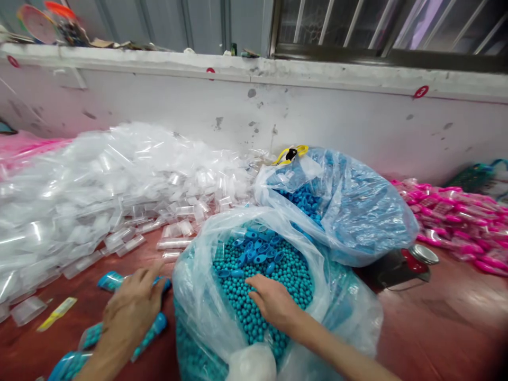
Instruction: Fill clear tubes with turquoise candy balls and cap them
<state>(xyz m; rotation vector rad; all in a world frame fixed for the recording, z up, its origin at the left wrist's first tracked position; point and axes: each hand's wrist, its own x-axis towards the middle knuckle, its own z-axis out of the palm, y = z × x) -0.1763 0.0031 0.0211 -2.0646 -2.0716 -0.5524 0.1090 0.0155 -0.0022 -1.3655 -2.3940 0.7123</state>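
My left hand (pixel 133 301) is over the red table, its fingers curled around a small clear tube of teal beads (pixel 111 280) whose blue end shows past the thumb. More bead-filled tubes (pixel 93 334) lie beneath and beside this hand. My right hand (pixel 273 301) is inside the mouth of an open plastic bag (pixel 198 296), just over the teal beads (pixel 293 275). Its thumb and forefinger are a little apart, with nothing seen between them. Several blue oval caps (pixel 260 248) rest on the beads just beyond its fingertips.
A large heap of clear plastic tubes (pixel 99 185) fills the left. Behind the bead bag, a second bag (pixel 361 206) holds blue pieces. Pink packed items (pixel 456 217) are piled at right, near a dark tin with a silver cap (pixel 424 254). A yellow strip (pixel 57 314) lies at left.
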